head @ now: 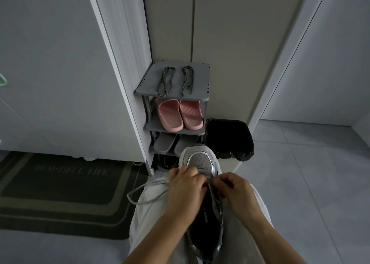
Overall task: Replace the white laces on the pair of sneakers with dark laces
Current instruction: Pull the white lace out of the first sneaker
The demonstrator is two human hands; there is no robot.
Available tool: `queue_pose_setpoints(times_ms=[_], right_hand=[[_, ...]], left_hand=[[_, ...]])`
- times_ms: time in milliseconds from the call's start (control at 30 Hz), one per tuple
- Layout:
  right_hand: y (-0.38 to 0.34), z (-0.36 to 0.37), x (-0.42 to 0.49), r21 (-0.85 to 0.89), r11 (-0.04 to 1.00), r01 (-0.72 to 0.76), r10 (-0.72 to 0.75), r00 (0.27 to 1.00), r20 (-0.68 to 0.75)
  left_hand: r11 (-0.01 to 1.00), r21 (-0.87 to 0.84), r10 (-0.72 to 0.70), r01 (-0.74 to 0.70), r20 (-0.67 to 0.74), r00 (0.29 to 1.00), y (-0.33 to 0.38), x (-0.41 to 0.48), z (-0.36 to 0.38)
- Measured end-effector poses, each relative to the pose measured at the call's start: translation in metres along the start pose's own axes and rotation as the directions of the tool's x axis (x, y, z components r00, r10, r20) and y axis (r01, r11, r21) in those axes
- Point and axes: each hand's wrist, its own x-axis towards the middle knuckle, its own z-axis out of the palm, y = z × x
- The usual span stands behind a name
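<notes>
Both hands, left hand (185, 185), right hand (234, 191), pinching white lace (144, 191) over sneaker (202, 161)

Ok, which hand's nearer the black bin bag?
Right. Both pinch the white lace; the right hand is straight below the bin bag, the left hand further left.

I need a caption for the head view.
Left hand and right hand pinch a sneaker's white lace; dark laces lie on the rack.
</notes>
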Motion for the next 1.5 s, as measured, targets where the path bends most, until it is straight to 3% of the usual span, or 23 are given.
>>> queue_pose_setpoints(times_ms=[100,300,400,467,533,633,700,767,900,1000,1033,1100,1167,1200,1267,1333,1367,1433,1500], right_hand=[[-0.006,0.005,0.005,-0.096,0.994,0.049,-0.047,0.999,0.025],[-0.015,0.006,-0.005,-0.104,0.994,0.046,-0.049,0.999,-0.024],[-0.018,0.005,-0.016,-0.198,0.977,0.075,-0.065,0.996,0.056],[-0.018,-0.001,-0.015,-0.157,0.987,0.042,-0.029,0.996,0.087],[-0.014,-0.007,-0.012,-0.111,0.993,0.033,-0.023,0.996,0.092],[-0.003,-0.006,-0.006,-0.124,0.974,0.189,-0.184,0.982,0.052],[-0.001,0.000,0.003,-0.251,0.894,0.371,-0.371,0.927,0.048],[-0.005,0.008,0.015,-0.421,0.757,0.500,-0.488,0.861,0.145],[-0.020,0.020,0.029,-0.665,0.502,0.553,-0.502,0.812,0.296],[-0.015,0.020,0.027,-0.668,0.419,0.615,-0.618,0.732,0.286],[-0.009,0.016,0.025,-0.637,0.467,0.613,-0.620,0.741,0.259],[0.002,0.002,0.021,-0.493,0.729,0.476,-0.542,0.840,0.011],[0.021,-0.010,0.022,-0.236,0.936,0.261,-0.318,0.915,-0.248],[0.030,-0.014,0.023,-0.141,0.976,0.166,-0.201,0.937,-0.287],[0.035,-0.014,0.025,-0.096,0.995,0.037,-0.058,0.973,-0.225],[0.021,-0.010,0.021,-0.044,0.990,0.136,-0.139,0.987,-0.086],[0.010,-0.008,0.019,-0.058,0.968,0.244,-0.246,0.969,-0.036],[-0.003,-0.003,0.018,-0.266,0.832,0.487,-0.490,0.870,0.060],[-0.006,0.006,0.021,-0.553,0.550,0.626,-0.639,0.742,0.204]], left_hand=[[0.998,-0.059,-0.034,0.033,-0.013,0.999,-0.004,-0.001,0.003],[0.981,-0.187,-0.051,0.054,0.024,0.998,-0.009,0.003,0.001],[0.951,-0.301,-0.029,0.073,0.147,0.989,-0.017,0.010,-0.008],[0.915,-0.396,-0.008,0.083,0.188,0.982,-0.024,0.011,-0.019],[0.841,-0.518,-0.104,0.156,0.128,0.986,-0.037,0.008,-0.033],[0.818,-0.509,-0.303,0.267,0.014,0.953,-0.062,0.001,-0.049],[0.765,-0.566,-0.324,0.306,0.072,0.943,-0.063,-0.007,-0.047],[0.719,-0.630,-0.258,0.294,0.151,0.954,-0.042,-0.016,-0.036],[0.761,-0.616,-0.217,0.206,0.059,0.974,-0.015,-0.032,0.001],[0.626,-0.739,-0.314,0.250,0.054,0.948,-0.021,-0.034,0.009],[0.607,-0.751,-0.335,0.259,0.054,0.941,-0.023,-0.035,0.010],[0.572,-0.771,-0.365,0.279,0.065,0.929,-0.024,-0.037,0.010],[0.547,-0.790,-0.360,0.276,0.075,0.930,-0.023,-0.039,0.010],[0.541,-0.798,-0.350,0.266,0.073,0.934,-0.022,-0.040,0.010],[0.495,-0.826,-0.347,0.269,0.096,0.933,-0.020,-0.040,0.011],[0.447,-0.848,-0.340,0.285,0.134,0.931,-0.021,-0.039,0.011],[0.438,-0.851,-0.337,0.290,0.144,0.930,-0.020,-0.037,0.010],[0.429,-0.857,-0.340,0.286,0.140,0.930,-0.019,-0.035,0.008],[0.408,-0.872,-0.344,0.271,0.128,0.930,-0.015,-0.034,0.005]])
